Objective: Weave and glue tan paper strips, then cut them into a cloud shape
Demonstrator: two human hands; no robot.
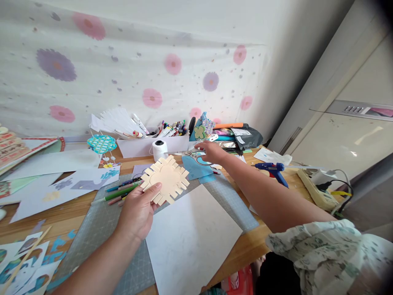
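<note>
A cream-coloured flat piece (167, 179) with notches cut all round its edge is pinched in my left hand (139, 211), thumb on top, above the cutting mat. Farther back, my right hand (211, 152) is at the handles of a pair of scissors (193, 155), fingers closed about them. The scissors' blades point left toward a white spool of thread (160, 150). Blue sheets (196, 169) lie beneath the scissors. In front of both hands a large white sheet (192, 233) rests on the grey cutting mat (123, 250).
Several pens (123, 191) lie left of my left hand. Behind stands a white box (138, 147) of markers. To the right are a blue glue gun (273, 169) and a power strip (317, 192) with cables. Paper scraps (24, 262) cover the near left.
</note>
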